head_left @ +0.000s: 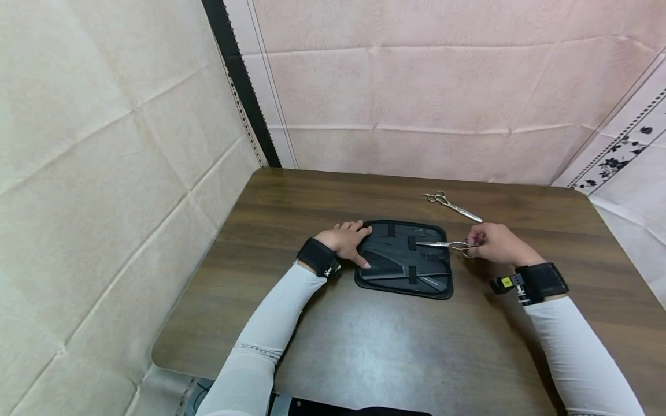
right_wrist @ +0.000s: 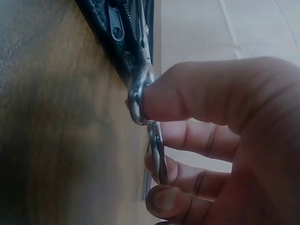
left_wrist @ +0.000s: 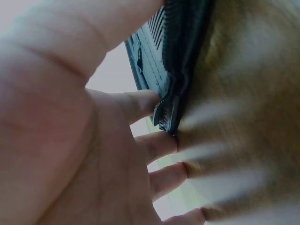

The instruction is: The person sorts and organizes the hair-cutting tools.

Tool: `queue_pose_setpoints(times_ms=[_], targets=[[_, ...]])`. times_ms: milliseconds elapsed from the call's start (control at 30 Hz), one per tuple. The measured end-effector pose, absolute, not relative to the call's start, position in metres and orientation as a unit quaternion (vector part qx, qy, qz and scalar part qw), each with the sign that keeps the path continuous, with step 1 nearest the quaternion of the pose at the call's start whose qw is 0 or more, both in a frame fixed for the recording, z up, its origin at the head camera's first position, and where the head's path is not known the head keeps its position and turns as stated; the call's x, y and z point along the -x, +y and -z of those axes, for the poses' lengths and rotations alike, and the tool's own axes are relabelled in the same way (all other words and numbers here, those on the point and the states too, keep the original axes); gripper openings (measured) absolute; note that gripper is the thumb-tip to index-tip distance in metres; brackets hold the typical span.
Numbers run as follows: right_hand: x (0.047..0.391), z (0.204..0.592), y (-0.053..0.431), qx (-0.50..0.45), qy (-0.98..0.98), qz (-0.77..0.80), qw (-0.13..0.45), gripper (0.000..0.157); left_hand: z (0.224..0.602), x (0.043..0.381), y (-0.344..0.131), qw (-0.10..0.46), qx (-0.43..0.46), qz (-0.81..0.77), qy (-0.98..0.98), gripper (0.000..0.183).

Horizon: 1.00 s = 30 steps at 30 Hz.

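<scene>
My right hand [head_left: 496,244] pinches a pair of silver scissors [head_left: 434,244] by the finger rings, the thumb against one ring in the right wrist view. The closed blades point left and lie over a black zip case [head_left: 403,292], their tips right at a small black strap [head_left: 411,243]. My left hand [head_left: 344,240] rests at the case's left edge, fingers spread, with the thumb over the case. In the left wrist view its fingertips meet the zipped edge [left_wrist: 183,79] and the table. Dark combs [head_left: 382,276] lie in the case under a lower strap [head_left: 413,274].
A second pair of silver scissors [head_left: 458,209] lies on the wooden table [head_left: 333,335] behind the case, near my right hand. Pale patterned cloth [head_left: 442,86] hangs behind the table's far edge and along its left side.
</scene>
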State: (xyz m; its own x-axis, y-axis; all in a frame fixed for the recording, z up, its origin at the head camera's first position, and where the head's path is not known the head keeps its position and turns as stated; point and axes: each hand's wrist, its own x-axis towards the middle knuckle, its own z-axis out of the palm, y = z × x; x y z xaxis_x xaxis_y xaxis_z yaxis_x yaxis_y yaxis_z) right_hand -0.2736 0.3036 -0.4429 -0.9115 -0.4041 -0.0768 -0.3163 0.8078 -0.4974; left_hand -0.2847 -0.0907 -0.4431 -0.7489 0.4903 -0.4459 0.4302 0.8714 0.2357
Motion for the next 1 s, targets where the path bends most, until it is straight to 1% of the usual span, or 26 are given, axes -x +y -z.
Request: queue_pose_setpoints(times_ms=[533, 800, 1000], targets=[[0.274, 0.450, 0.292, 0.201, 0.941, 0.258, 0.090, 0.010, 0.444, 0.285, -0.090, 0.254, -0.243, -0.057, 0.934, 0.104], [0.274, 0.451, 0.287, 0.214, 0.941, 0.251, 0.070, 0.011, 0.443, 0.284, -0.090, 0.251, -0.244, -0.054, 0.935, 0.103], [0.274, 0.453, 0.284, 0.217, 0.940, 0.254, 0.067, 0.011, 0.443, 0.284, -0.090, 0.251, -0.242, -0.057, 0.935, 0.104]])
